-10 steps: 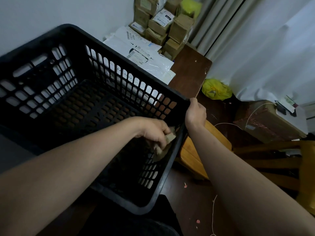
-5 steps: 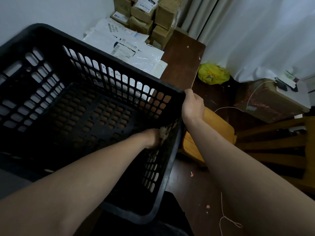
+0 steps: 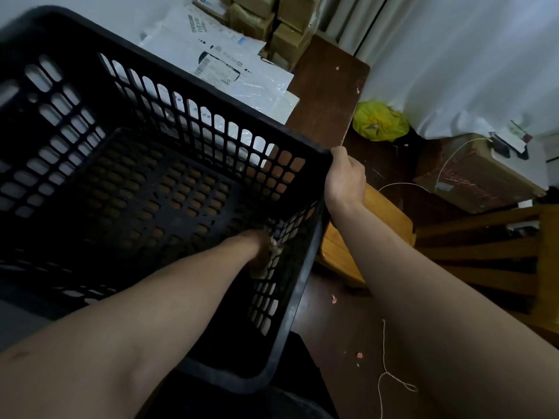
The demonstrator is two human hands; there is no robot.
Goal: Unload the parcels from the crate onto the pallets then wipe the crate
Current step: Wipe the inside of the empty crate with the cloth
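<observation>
A black slatted plastic crate (image 3: 169, 77) fills the left of the view, tilted toward me, with nothing inside but my arm. My right hand (image 3: 344, 176) grips its right corner rim. My left hand (image 3: 260, 249) reaches deep inside and presses a small beige cloth (image 3: 273, 247) against the crate's right inner wall; its fingers are mostly hidden in shadow. White mailer bags (image 3: 230, 65) and brown cardboard parcels (image 3: 272, 19) lie stacked on the brown wooden pallet (image 3: 326, 95) behind the crate.
A yellow bag (image 3: 378, 120) lies on the dark floor by a white curtain (image 3: 453, 55). A cardboard box (image 3: 472, 173) with string stands at right, wooden slatted furniture (image 3: 484, 255) below it, a wooden stool (image 3: 363, 237) beside the crate. String and scraps litter the floor.
My left hand has slid with the cloth from near the rim down and deeper along the crate's right inner wall. The right hand keeps its hold on the corner; the view shifted down.
</observation>
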